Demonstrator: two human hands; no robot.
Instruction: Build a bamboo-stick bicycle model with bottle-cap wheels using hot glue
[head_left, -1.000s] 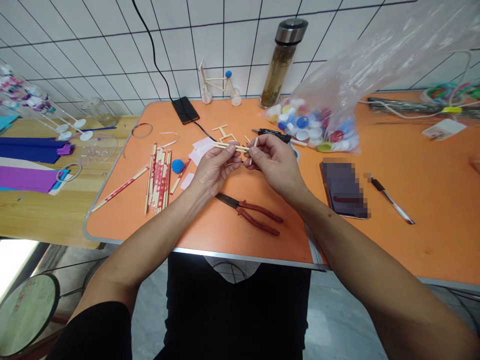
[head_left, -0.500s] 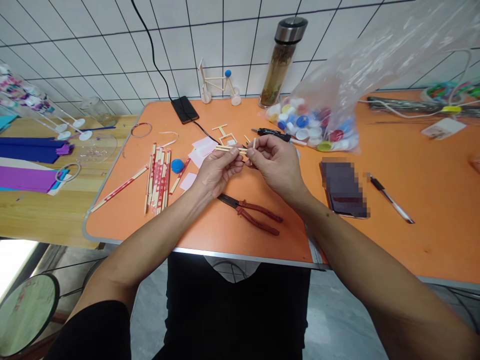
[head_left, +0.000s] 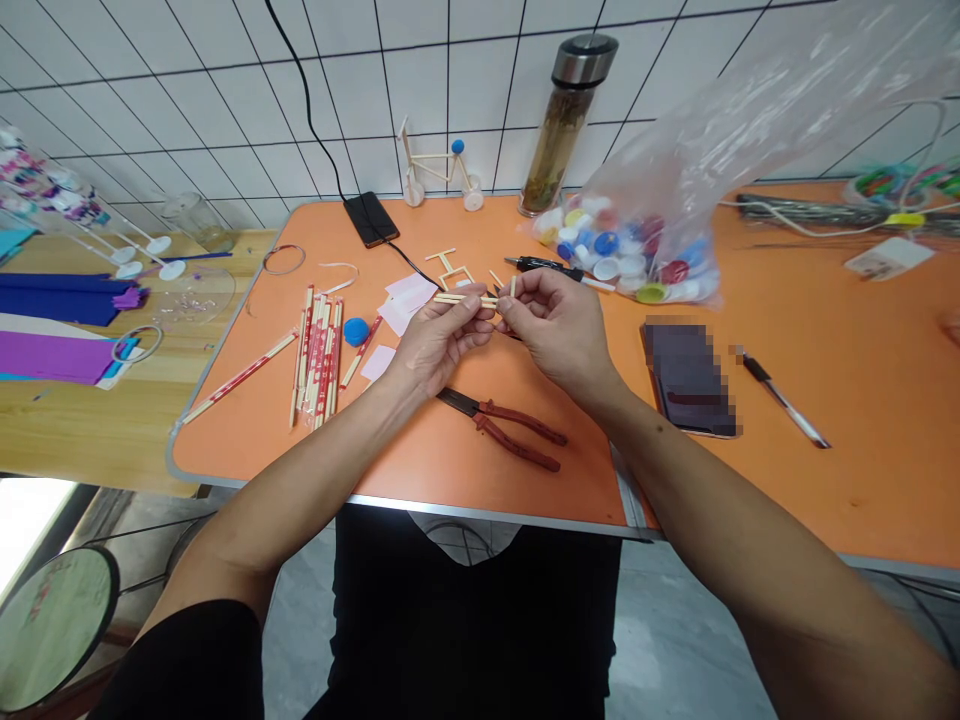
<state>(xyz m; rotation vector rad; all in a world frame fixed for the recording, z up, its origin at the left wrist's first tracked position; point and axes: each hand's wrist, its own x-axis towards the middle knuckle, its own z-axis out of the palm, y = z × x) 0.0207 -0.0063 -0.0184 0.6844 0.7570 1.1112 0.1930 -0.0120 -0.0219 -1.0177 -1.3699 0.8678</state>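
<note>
Both hands meet over the middle of the orange table. Between finger and thumb, my left hand [head_left: 444, 338] pinches thin pale wooden sticks [head_left: 450, 298] that lie roughly level. My right hand [head_left: 559, 325] is closed on a short wooden stick [head_left: 514, 286], held upright at the right end of the others. Whether the pieces are joined is hidden by the fingers. Just beyond lies a small frame of glued sticks [head_left: 452, 268]. Red-handled pliers [head_left: 517, 427] rest on the table below the hands.
Paper-wrapped chopsticks [head_left: 319, 360] and a blue bottle cap [head_left: 356, 331] lie left. Behind stand a small stick bicycle [head_left: 435, 165] and a tea bottle [head_left: 559, 130]. A bag of caps [head_left: 630, 240], a phone [head_left: 686, 375] and a pen [head_left: 784, 398] are to the right.
The fingers of my left hand have shifted slightly on the sticks. Both hands keep nearly the same place and hold, and the things on the table have not moved.
</note>
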